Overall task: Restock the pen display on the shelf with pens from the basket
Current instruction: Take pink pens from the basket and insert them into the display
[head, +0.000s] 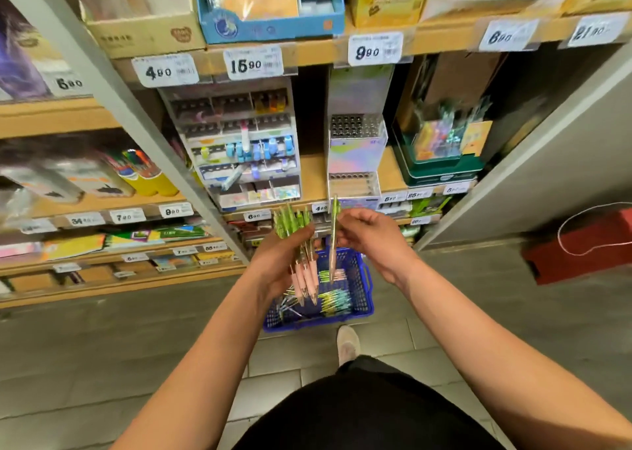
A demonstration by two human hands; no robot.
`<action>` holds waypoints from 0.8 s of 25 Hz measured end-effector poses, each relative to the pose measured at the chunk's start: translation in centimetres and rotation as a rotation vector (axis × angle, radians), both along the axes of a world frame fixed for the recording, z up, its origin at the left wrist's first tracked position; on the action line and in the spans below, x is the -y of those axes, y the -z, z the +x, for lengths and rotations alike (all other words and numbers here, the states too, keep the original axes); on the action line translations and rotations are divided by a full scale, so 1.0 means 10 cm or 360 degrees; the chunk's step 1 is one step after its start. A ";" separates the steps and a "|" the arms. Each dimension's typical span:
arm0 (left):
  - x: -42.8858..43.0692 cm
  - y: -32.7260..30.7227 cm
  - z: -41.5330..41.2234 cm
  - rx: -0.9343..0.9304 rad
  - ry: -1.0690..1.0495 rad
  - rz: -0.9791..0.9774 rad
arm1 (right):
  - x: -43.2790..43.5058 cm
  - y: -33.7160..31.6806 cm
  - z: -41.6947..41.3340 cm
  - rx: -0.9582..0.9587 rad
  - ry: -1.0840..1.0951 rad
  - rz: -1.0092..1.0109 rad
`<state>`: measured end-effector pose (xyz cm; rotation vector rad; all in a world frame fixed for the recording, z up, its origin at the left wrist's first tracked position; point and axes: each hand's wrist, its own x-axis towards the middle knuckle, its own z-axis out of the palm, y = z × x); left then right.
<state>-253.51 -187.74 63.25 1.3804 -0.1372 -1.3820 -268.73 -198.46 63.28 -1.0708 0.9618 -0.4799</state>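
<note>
Left hand (278, 261): directly above the basket (361, 299), fingers wrapped round a bundle of pens (297, 225), green ends up, pink tips pointing down toward the basket. The clasp sits at mid-barrel and appears firm.

Right hand (367, 236): above the basket's right half, thumb and fingertips pinching a single pen (334, 244) held near upright, just beside the bundle but apart from it.

Handling assessment: these are light, stiff plastic barrels, likely smooth, so the bundle could fan out or shed a pen if my clasp loosens. I judge mid-barrel the right hold for the bundle, and the upper barrel for the single pen, leaving the tip free to enter a hole.

Basket: blue, on the floor just ahead of my shoe (347, 343), with more loose pens (337, 301) lying inside.

Pen display (357, 157): beyond and above the basket on the shelf (313, 179), an iridescent stand with rows of holes that mostly look empty, though blur limits certainty.
</note>
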 end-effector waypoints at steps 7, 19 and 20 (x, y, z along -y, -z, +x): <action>0.80 0.02 0.02 -0.0016 -0.0053 0.0058 | 0.92 0.03 0.02 0.0018 -0.0013 -0.0051; 1.78 0.34 0.54 0.0213 0.0020 -0.0021 | 2.22 -0.02 0.67 -0.0253 0.0355 -0.0727; 1.84 0.36 0.56 0.0256 0.0029 -0.0040 | 2.31 -0.02 0.74 -0.0325 0.0367 -0.0787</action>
